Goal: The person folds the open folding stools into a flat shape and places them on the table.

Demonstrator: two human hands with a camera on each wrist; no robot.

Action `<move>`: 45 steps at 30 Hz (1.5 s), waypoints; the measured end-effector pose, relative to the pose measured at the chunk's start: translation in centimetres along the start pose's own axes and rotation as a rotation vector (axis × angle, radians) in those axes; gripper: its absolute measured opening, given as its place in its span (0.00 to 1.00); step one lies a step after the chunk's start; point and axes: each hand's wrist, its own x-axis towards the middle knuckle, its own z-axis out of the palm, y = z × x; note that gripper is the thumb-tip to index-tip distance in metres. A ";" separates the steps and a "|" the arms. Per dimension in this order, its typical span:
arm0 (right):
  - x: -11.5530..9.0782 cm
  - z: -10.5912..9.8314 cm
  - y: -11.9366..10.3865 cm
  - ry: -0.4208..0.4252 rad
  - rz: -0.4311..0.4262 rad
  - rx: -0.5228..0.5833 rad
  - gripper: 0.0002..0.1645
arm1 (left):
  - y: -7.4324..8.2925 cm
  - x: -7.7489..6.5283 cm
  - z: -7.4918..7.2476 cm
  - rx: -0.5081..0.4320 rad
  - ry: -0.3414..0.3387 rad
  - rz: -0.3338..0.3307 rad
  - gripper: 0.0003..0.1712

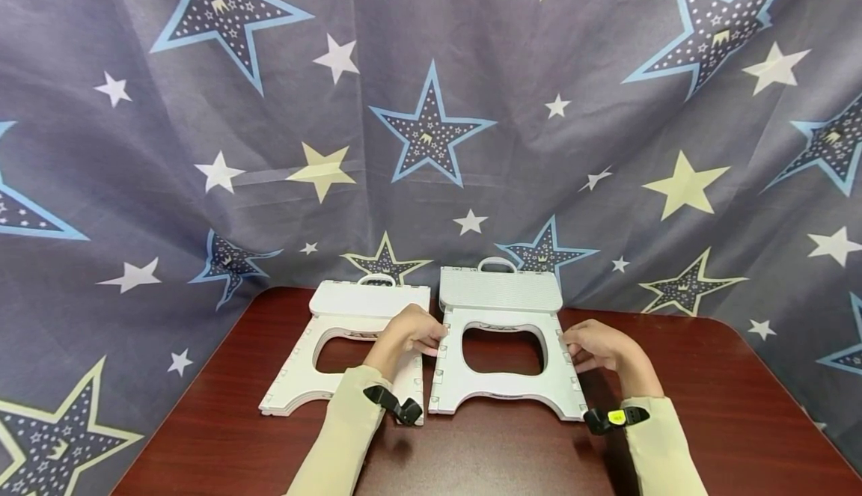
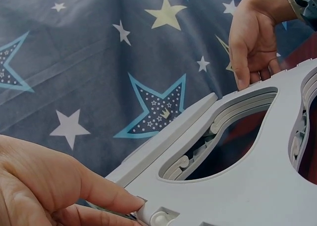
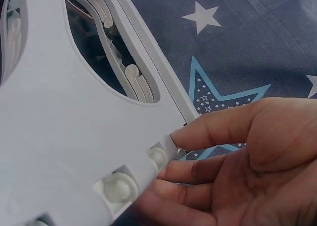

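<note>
Two white folding step stools, both folded flat, are side by side in the head view. My left hand (image 1: 419, 328) pinches the left edge of the right-hand folding stool (image 1: 498, 385), thumb on top and fingers beneath. On the opposite edge my right hand (image 1: 599, 343) grips the same stool in the same way. In the right wrist view, the right thumb (image 3: 213, 129) lies at the hinge knobs along the rim. The other folding stool (image 1: 367, 300) lies to the left, partly covered by my left wrist and forearm.
A dark red-brown table (image 1: 498, 455) bears the left stool. Behind it hangs a grey-blue cloth (image 1: 431, 212) printed with stars. Black wrist cameras are strapped over both cream sleeves.
</note>
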 end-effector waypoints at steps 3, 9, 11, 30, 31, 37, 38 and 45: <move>0.1 0.0 0.0 -0.007 0.001 -0.002 0.13 | 0.0 0.0 0.0 0.008 -0.005 0.000 0.02; 0.1 0.0 0.1 -0.023 0.001 -0.006 0.12 | 0.0 0.0 -0.1 0.032 -0.018 0.002 0.06; 0.1 0.0 0.1 -0.027 -0.004 -0.012 0.13 | 0.0 0.0 -0.1 0.038 -0.017 0.001 0.07; 0.0 0.3 0.0 -0.006 0.028 -0.045 0.11 | 0.0 -0.3 0.2 0.099 -0.012 -0.013 0.06; 0.0 0.3 0.0 -0.007 0.026 -0.054 0.11 | 0.0 -0.4 0.3 0.104 -0.012 -0.012 0.06; 0.0 0.5 -0.1 0.014 0.040 -0.084 0.12 | 0.0 -0.4 0.4 0.117 -0.018 -0.004 0.07; -0.1 0.5 -0.2 0.019 0.043 -0.087 0.12 | 0.0 -0.4 0.4 0.121 -0.019 -0.003 0.07; -0.1 0.6 -0.3 0.025 0.051 -0.137 0.16 | 0.1 -0.5 0.4 0.133 -0.030 0.003 0.08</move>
